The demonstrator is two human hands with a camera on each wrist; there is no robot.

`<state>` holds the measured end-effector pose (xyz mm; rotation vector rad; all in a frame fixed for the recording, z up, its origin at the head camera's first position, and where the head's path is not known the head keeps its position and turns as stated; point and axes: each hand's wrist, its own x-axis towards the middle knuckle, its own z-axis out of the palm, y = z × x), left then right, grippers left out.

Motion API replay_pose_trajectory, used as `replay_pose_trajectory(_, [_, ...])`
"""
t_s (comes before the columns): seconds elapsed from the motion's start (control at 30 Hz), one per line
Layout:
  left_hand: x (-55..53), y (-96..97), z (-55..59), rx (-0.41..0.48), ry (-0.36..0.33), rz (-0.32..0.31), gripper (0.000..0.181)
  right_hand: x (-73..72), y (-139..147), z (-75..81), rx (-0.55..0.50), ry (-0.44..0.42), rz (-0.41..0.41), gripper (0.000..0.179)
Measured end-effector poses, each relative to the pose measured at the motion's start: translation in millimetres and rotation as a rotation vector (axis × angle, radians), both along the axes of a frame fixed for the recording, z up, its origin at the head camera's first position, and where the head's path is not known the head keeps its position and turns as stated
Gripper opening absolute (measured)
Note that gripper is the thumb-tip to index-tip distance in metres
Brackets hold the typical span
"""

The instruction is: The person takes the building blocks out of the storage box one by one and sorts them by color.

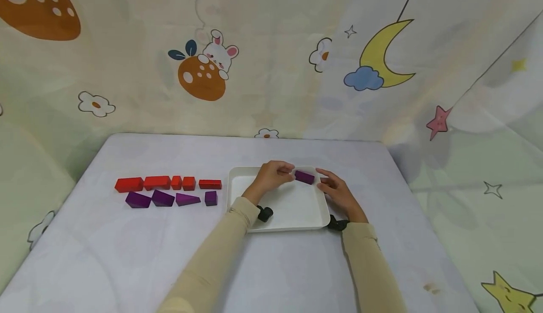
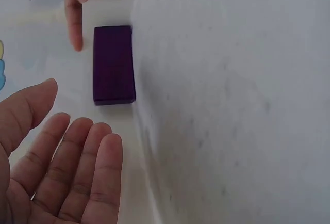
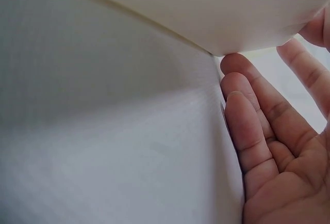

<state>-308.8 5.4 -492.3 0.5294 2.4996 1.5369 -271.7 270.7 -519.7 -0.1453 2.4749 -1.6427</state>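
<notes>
A dark purple rectangular block (image 1: 304, 177) lies in the far right corner of a shallow white tray (image 1: 292, 211). Just left of the block, my left hand (image 1: 273, 175) hovers over the tray; the left wrist view has its fingers (image 2: 105, 177) straight, a small gap away from the block. At the tray's right side is my right hand (image 1: 338, 193). Its loosely extended fingers (image 3: 247, 123) rest near the tablecloth, with fingertips against the tray's outer wall in the right wrist view. Neither hand holds the block.
Left of the tray stands a row of several red blocks (image 1: 157, 182). In front of it runs a row of several purple blocks (image 1: 163, 198) of differing shapes. A white cloth covers the table (image 1: 106, 251), and a printed curtain (image 1: 271, 68) hangs behind.
</notes>
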Motion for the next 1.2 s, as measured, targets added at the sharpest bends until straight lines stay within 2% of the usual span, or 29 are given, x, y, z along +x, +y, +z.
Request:
replay_pose_trajectory(0.27, [-3.8, 7.5, -8.0, -0.006, -0.032, 0.044, 0.031, -1.8, -4.4, 1.7, -0.007, -0.010, 0.010, 0.058])
replay_pose_trajectory(0.43, [-4.7, 14.3, -8.0, -0.026, -0.001, 0.080, 0.027, -1.1, -5.9, 4.2, -0.006, -0.008, 0.002, 0.058])
replay_pose_trajectory(0.67, [-3.1, 23.6, -6.0, -0.058, -0.016, 0.127, 0.025, 0.1, -5.0, 3.3, -0.008, 0.004, 0.011, 0.056])
replay_pose_trajectory(0.8, [-2.3, 26.8, -6.8, -0.063, -0.021, 0.122, 0.026, -0.7, -4.3, 2.4, -0.013, -0.001, 0.000, 0.056])
replay_pose_trajectory(0.97, [-0.1, 28.9, -7.8, -0.074, -0.018, 0.086, 0.023, -1.6, -1.8, -0.6, -0.026, -0.004, 0.014, 0.057])
replay_pose_trajectory(1.2, [2.2, 24.9, -3.8, -0.076, -0.032, 0.044, 0.018, -1.1, 1.7, -3.4, -0.033, 0.000, 0.016, 0.058])
